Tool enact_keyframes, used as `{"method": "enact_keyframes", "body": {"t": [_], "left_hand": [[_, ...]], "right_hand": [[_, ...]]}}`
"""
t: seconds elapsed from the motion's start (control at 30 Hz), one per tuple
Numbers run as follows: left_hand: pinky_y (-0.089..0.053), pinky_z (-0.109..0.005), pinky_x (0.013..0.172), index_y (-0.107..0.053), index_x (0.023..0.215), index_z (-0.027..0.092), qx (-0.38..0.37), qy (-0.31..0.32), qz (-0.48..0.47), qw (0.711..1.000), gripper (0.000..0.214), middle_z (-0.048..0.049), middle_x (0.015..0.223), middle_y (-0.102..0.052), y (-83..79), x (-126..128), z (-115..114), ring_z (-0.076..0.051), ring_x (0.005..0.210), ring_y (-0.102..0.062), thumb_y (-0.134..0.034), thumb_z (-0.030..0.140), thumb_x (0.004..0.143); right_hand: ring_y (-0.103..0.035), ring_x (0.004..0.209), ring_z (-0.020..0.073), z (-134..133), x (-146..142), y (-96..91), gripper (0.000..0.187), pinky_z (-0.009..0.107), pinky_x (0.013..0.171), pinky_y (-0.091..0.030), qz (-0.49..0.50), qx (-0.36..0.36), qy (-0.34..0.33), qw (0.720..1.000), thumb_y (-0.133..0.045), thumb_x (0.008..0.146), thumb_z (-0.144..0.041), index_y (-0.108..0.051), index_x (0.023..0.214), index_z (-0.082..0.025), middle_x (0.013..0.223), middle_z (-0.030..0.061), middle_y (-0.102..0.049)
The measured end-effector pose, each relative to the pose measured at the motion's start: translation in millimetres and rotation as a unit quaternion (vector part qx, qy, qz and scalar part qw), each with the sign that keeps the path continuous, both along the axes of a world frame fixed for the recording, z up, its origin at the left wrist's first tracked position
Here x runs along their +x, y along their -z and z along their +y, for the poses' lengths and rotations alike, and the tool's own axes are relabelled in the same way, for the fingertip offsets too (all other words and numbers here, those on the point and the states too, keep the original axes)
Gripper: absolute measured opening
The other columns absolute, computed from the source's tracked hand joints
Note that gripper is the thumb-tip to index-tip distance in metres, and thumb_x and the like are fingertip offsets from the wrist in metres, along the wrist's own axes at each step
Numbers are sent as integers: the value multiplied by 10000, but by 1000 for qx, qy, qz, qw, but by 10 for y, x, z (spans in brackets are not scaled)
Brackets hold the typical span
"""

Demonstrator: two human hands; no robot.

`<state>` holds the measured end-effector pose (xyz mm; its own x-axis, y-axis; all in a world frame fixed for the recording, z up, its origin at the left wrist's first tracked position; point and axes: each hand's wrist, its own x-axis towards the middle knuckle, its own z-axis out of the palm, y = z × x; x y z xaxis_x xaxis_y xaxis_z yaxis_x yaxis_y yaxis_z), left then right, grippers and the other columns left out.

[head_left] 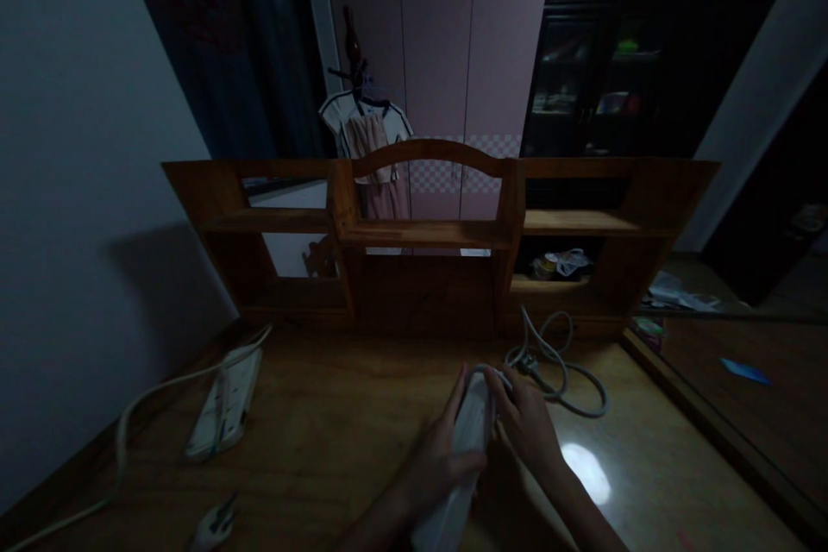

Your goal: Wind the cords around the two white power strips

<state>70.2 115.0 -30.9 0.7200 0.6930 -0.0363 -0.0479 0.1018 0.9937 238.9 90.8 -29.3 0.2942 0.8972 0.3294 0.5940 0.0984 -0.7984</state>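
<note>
A long white power strip [473, 421] slants up from the bottom edge over the wooden desktop. Wrapped around its side is my left hand [441, 453], with the thumb across the strip. My right hand [527, 423] is closed at the strip's far end, its fingers pinching the grey cord where it bends over that end. Loose loops of the grey cord [605, 402] lie on the desktop to the right, with a dark-faced plug [528, 363] among them. Parts of the strip are hidden under my fingers.
Another white power strip [226, 404] rests at the left with a pale cable [124, 423]. Near the bottom edge sits a white plug [213, 526]. A wooden shelf unit [427, 233] spans the desk's back. A raised wooden edge [711, 427] borders the right.
</note>
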Motion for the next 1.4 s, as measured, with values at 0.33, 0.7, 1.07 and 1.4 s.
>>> {"method": "enact_keyframes", "body": {"t": [0.33, 0.7, 1.07, 1.4], "left_hand": [[-507, -286, 501, -413, 1313, 165, -210, -24, -151, 966, 638, -87, 917, -638, 128, 123, 67, -162, 561, -606, -498, 208, 683], [-519, -286, 495, -391, 1289, 162, -206, 58, -116, 970, 496, -149, 939, -677, 142, 78, 151, -225, 632, -677, -508, 356, 847], [-524, -281, 535, -453, 1222, 183, -229, 5, -133, 964, 433, -92, 897, -696, 263, 130, 201, -188, 590, -672, -545, 364, 840], [-481, -232, 513, -626, 956, 33, -371, -21, -149, 917, 490, -96, 631, -678, 205, -11, 407, -166, 533, -641, -482, 489, 846]], "right_hand": [[-618, 760, 165, -34, -49, -6, 216, 237, 658, -448, -47, 58, 5, 997, -374, 965, -365, -513, 1031, -214, 912, 42, -634], [-650, 887, 195, 16, 107, 200, 254, 274, 730, -501, -165, 153, -18, 974, -399, 959, -247, -542, 1161, -190, 1045, 103, -656], [-640, 901, 192, 18, 78, 195, 337, 293, 786, -514, -196, 135, -75, 968, -374, 964, -217, -526, 1263, -191, 1036, 111, -642], [-629, 883, 183, 29, -29, 131, 449, 297, 765, -511, -135, 99, -152, 974, -354, 950, -208, -409, 1389, -283, 1040, 87, -634]]}}
